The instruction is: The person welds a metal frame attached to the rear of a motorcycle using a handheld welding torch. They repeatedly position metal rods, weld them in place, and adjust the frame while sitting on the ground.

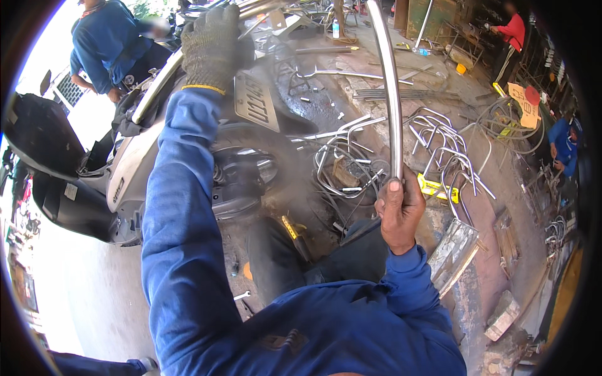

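My right hand (401, 210), bare, is closed round the lower end of a shiny, slightly curved metal tube (390, 81). The tube rises from my thumb and runs out past the top edge. My left hand (212, 47) wears a grey knitted glove with a yellow cuff. It reaches far forward over the tail of a scooter (135, 166), fingers curled down; what lies under them is hidden. A pale metal bar (157, 88) shows beside the glove, and another bright tube (258, 7) emerges beyond it. The scooter's number plate (255, 100) hangs just right of my left wrist.
Bent metal tubes (442, 144) and a tangle of hoses and rods (345, 166) lie on the floor ahead. A worn wooden block (453, 250) is near my right elbow. A wrench (242, 295) lies by my leg. One person in blue (110, 47) is beside the scooter; others work farther right.
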`<action>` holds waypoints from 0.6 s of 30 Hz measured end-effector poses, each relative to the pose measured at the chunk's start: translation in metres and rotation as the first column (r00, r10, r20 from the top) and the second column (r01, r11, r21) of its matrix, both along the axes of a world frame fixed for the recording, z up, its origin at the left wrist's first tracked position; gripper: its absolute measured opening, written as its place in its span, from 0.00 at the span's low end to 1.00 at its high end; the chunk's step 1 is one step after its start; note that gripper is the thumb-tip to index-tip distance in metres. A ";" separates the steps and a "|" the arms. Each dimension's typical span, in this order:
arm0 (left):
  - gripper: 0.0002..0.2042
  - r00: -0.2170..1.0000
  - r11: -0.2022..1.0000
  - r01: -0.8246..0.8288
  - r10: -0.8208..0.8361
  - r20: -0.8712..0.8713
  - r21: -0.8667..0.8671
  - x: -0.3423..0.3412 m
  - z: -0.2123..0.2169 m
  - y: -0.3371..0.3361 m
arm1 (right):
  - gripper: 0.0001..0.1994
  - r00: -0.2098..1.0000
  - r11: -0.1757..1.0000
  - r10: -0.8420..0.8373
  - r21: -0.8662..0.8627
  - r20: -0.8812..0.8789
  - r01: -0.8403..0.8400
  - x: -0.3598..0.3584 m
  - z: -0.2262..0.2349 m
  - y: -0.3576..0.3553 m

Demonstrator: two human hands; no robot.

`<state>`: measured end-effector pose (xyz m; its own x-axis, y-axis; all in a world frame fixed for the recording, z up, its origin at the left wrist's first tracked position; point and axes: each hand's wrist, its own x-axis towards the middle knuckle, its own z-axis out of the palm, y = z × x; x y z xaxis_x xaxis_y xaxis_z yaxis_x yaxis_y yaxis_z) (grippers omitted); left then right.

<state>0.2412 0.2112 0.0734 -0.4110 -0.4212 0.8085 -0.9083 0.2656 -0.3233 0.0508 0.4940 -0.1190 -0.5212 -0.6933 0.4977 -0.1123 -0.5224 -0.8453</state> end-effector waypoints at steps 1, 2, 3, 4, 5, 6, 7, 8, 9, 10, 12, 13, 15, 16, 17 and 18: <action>0.26 0.998 0.996 0.058 -0.059 -0.022 -0.064 -0.002 -0.002 0.001 | 0.24 1.000 1.000 0.003 -0.006 0.003 -0.003 0.001 -0.002 0.000; 0.20 0.992 0.986 0.112 -0.118 -0.042 -0.123 -0.004 -0.004 0.000 | 0.24 1.000 1.000 -0.016 0.002 -0.011 0.016 0.003 -0.004 0.001; 0.15 0.983 0.970 0.162 -0.175 -0.062 -0.179 -0.005 -0.005 -0.001 | 0.24 1.000 1.000 -0.027 0.004 -0.016 0.027 0.005 -0.006 0.002; 0.15 0.985 0.990 0.104 -0.116 -0.131 -0.092 -0.006 -0.005 -0.004 | 0.24 0.999 1.000 -0.029 0.010 -0.019 0.030 0.006 -0.008 0.005; 0.15 0.986 0.987 0.119 -0.130 -0.101 -0.112 -0.005 -0.006 -0.006 | 0.23 0.999 0.999 -0.035 0.009 -0.013 0.035 0.007 -0.010 0.007; 0.15 0.986 0.981 0.135 -0.146 -0.076 -0.136 -0.004 -0.007 -0.009 | 0.23 0.999 0.999 -0.037 0.005 -0.009 0.038 0.007 -0.011 0.010; 0.15 0.986 0.975 0.151 -0.161 -0.052 -0.164 -0.002 -0.008 -0.011 | 0.22 0.999 0.999 -0.043 0.013 0.002 0.043 0.007 -0.012 0.012; 0.15 0.974 0.972 0.192 -0.205 -0.092 -0.132 -0.002 -0.008 -0.013 | 0.20 0.998 0.998 -0.054 0.021 -0.011 0.054 0.007 -0.014 0.011; 0.16 0.979 0.967 0.176 -0.191 -0.069 -0.184 -0.002 -0.009 -0.013 | 0.20 0.997 0.998 -0.064 0.003 -0.052 0.064 0.008 -0.016 0.010; 0.17 0.983 0.957 0.163 -0.179 -0.047 -0.238 -0.002 -0.009 -0.013 | 0.19 0.993 0.996 -0.086 -0.001 -0.080 0.086 0.009 -0.019 0.007; 0.17 0.985 0.949 0.158 -0.173 -0.029 -0.274 -0.004 -0.008 -0.011 | 0.17 0.984 0.992 -0.125 -0.018 -0.126 0.124 0.012 -0.026 0.000; 0.17 0.984 0.953 0.162 -0.176 -0.031 -0.255 -0.005 -0.008 -0.009 | 0.17 0.984 0.992 -0.121 -0.034 -0.133 0.118 0.013 -0.029 -0.003; 0.16 0.985 0.962 0.151 -0.167 -0.052 -0.228 -0.006 -0.007 -0.004 | 0.16 0.982 0.995 -0.087 -0.061 -0.166 0.078 0.018 -0.036 -0.008; 0.16 0.984 0.964 0.145 -0.163 -0.066 -0.221 -0.007 -0.007 -0.002 | 0.18 0.974 0.994 -0.102 -0.045 -0.201 0.094 0.017 -0.037 -0.009; 0.16 0.984 0.967 0.141 -0.160 -0.077 -0.214 -0.007 -0.007 -0.001 | 0.18 0.973 0.996 -0.092 0.001 -0.212 0.094 0.017 -0.037 -0.009; 0.16 0.988 0.975 0.117 -0.134 -0.079 -0.190 -0.007 -0.007 -0.001 | 0.18 0.971 0.995 -0.081 0.047 -0.223 0.093 0.016 -0.036 -0.008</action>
